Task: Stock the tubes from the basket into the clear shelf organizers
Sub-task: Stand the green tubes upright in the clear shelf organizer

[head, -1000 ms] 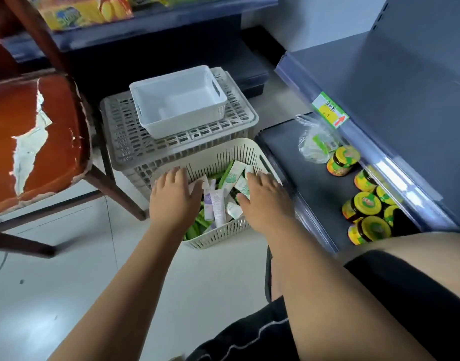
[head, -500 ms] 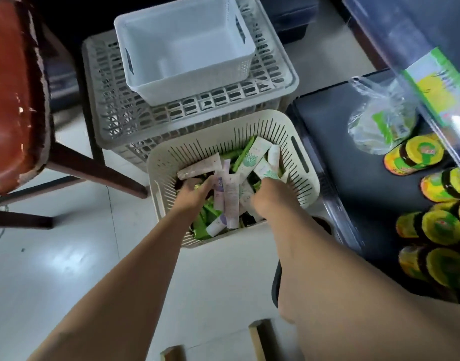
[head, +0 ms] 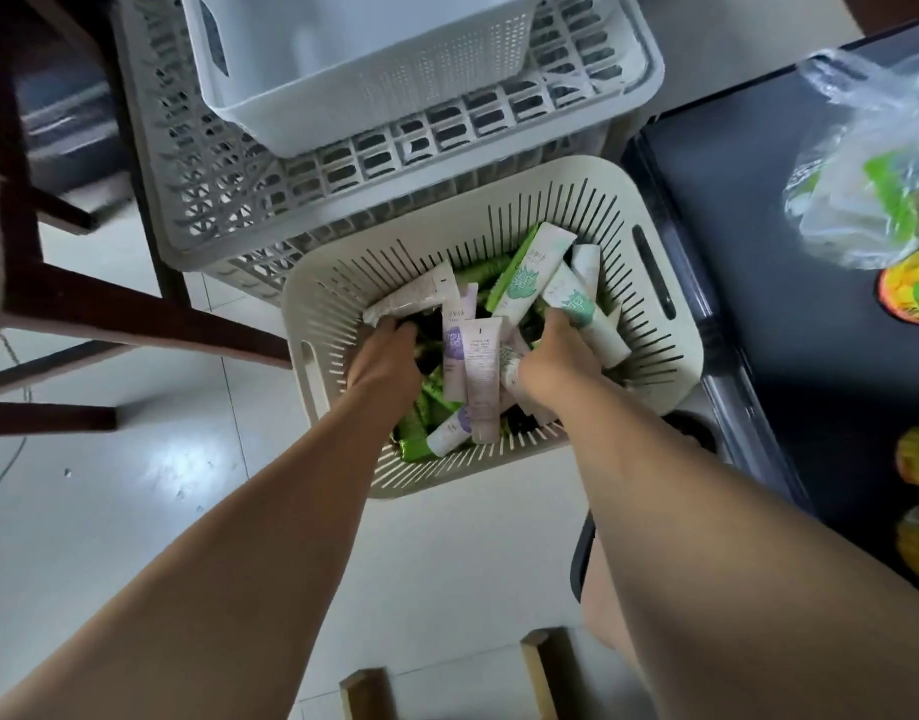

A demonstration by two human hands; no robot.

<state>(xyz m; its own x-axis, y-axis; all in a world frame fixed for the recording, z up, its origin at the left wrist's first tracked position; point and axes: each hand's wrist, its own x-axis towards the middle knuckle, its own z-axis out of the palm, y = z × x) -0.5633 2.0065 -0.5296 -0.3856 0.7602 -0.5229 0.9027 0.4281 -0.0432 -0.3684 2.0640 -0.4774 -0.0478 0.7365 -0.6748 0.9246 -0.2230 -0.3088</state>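
Note:
A cream slotted basket (head: 675,366) stands on the floor, filled with several tubes. Some are white with purple print (head: 480,366), some white with green print (head: 530,272), and there are green packs (head: 413,439) underneath. My left hand (head: 384,356) is dug into the pile on the left, its fingers curled down at the end of a pale tube (head: 415,301). On the right side of the pile, my right hand (head: 556,356) curls against a green-printed tube (head: 582,314). The fingertips of both hands are hidden among the tubes. No clear organizer is in view.
A white bin (head: 363,85) sits on a grey crate (head: 197,200) just behind the basket. A dark low shelf (head: 758,252) at the right holds a plastic bag (head: 862,163) and yellow-lidded jars (head: 909,293). A wooden chair's legs (head: 135,314) are at the left. Wooden posts (head: 369,693) are near my knees.
My head has come lower and closer to the basket. Both hands went from resting on top of the tubes to digging down into the pile with curled fingers.

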